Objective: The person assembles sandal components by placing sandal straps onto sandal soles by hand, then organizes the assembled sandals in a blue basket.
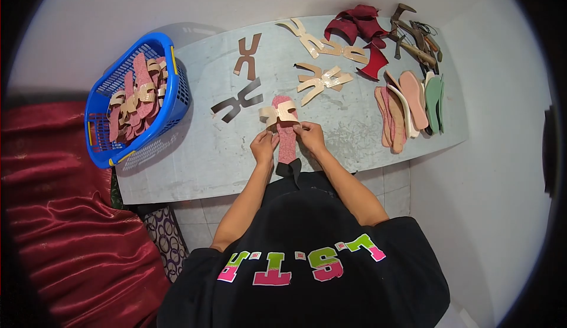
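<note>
While the grey table [195, 162] spreads wide before me, the blue basket [171, 100] of finished pieces sits at its left edge and a stack of insoles [407, 106] lies to the right, with loose tan strap cutouts [322, 80] farther back. Between them, the pink sole [287, 139] lies lengthwise at the near edge, a beige strap [279, 113] crossing its far end. My left hand [264, 148] and right hand [310, 137] pinch the sole's two sides, fingers closed on its edges. To do this well, I judge I should keep both grips level and the strap centred.
</note>
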The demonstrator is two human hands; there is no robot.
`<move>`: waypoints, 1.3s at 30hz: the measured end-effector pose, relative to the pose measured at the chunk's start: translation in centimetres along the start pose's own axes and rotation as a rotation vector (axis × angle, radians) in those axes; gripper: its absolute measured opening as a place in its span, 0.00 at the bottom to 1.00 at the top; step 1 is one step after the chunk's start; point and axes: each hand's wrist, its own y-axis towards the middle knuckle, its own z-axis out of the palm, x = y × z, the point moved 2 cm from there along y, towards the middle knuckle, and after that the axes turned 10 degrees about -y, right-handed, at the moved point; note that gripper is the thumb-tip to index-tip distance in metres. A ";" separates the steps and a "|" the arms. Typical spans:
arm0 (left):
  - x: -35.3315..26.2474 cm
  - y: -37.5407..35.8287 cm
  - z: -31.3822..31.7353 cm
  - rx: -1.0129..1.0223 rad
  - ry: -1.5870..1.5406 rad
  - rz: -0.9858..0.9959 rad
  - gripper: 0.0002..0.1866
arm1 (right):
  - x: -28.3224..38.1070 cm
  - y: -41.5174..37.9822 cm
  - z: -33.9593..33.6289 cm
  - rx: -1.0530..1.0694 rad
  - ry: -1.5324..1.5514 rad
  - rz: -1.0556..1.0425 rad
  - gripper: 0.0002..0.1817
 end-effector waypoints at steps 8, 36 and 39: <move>-0.8 0.4 1.4 0.065 0.031 -0.117 0.09 | 0.3 -0.5 -0.2 -0.055 0.063 0.014 0.11; -2.6 -1.0 3.7 0.207 0.335 0.003 0.10 | 1.3 -0.6 -2.0 -0.247 -0.102 -0.250 0.09; -2.0 -0.8 3.5 0.226 0.231 -0.064 0.10 | 0.7 -0.3 -2.2 -0.156 0.048 -0.170 0.11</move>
